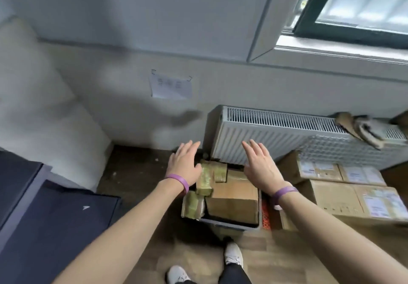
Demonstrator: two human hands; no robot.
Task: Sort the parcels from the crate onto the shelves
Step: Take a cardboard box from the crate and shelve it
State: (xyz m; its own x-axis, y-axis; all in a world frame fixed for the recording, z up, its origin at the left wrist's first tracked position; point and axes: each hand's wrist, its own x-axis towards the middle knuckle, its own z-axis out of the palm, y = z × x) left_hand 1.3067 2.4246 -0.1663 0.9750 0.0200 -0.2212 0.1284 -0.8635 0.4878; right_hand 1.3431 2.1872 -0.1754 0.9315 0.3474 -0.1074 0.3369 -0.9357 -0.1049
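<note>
A grey crate (229, 225) stands on the wooden floor below me, packed with parcels. A large brown cardboard parcel (234, 197) fills its right side. Several smaller parcels wrapped in yellowish tape (206, 179) lie along its left and back. My left hand (185, 164) hovers above the crate's back left corner with fingers straight, holding nothing. My right hand (259, 162) hovers above the back right corner, fingers straight too, also empty. Both wrists wear purple bands.
A white radiator (276, 133) runs along the wall behind the crate, with crumpled packaging (362, 129) on its right end. Stacked cardboard boxes (344, 191) with labels sit right of the crate. Dark furniture (44, 217) stands at the left. My feet (233, 254) are just before the crate.
</note>
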